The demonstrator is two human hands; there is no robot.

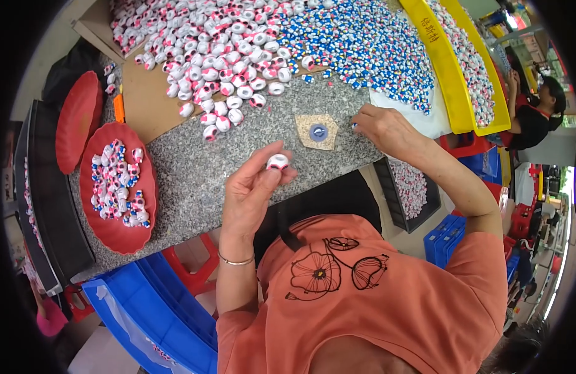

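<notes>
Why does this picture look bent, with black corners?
In the head view, the fisheye lens bends the blue plastic crate and leaves corners black; glare whitens the far right; the rounded white-and-pink piece in the left hand looks fairly clear.

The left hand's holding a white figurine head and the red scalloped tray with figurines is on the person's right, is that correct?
Not quite: the head view shows the red scalloped tray with figurines on the person's left. The left hand does hold a white figurine head.
</notes>
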